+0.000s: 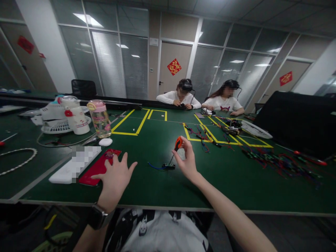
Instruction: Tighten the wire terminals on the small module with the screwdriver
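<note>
My right hand (188, 158) grips a screwdriver (178, 143) by its orange and black handle. The shaft slants down to a small green circuit board (168, 166), and its tip appears to touch it. A blue wire (155, 167) runs out from the board's left side along the table. My left hand (118, 176), fingers spread, is over the near end of a red flat packet (101, 166); whether it rests on it I cannot tell. Beside the packet lies a white flat object (63, 173), partly blurred out.
Bottles (101, 120) and a white basket (63, 126) stand at the left. Wired circuit boards (280, 164) are heaped at the right, near a black screen-like panel (294, 122). Yellow tape (141, 122) marks the green table (210, 189). Two people sit across.
</note>
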{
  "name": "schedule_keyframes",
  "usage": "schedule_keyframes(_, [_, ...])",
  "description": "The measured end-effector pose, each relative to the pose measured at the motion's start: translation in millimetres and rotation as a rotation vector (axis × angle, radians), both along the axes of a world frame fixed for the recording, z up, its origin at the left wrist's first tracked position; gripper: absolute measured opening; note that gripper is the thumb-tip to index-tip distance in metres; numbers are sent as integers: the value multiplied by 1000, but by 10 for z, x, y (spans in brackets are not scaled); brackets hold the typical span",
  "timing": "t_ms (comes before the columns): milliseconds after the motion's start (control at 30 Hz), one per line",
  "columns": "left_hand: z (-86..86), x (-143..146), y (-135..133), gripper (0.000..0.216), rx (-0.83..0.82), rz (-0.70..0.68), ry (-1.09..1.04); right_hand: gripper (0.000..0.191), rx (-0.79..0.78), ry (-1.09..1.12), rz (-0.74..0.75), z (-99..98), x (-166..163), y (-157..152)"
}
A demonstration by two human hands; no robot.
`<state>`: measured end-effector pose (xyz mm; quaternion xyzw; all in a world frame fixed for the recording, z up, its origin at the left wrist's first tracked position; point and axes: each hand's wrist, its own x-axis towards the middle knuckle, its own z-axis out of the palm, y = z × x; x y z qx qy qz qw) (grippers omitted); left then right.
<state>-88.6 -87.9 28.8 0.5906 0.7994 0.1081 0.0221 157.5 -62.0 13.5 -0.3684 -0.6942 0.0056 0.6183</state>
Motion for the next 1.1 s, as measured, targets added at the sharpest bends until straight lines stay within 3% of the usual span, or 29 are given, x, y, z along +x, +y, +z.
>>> schedule_keyframes(533, [17, 57, -54, 54, 46, -16, 44, 57, -97, 109, 142, -13, -28, -12])
schedule_keyframes(833, [18, 51, -43, 53, 27, -19, 35, 53, -97, 154, 63, -51, 14, 53])
schedule_keyframes(1100, [4, 36, -39, 53, 44, -18, 48, 54, -126, 205, 126, -10, -6, 3])
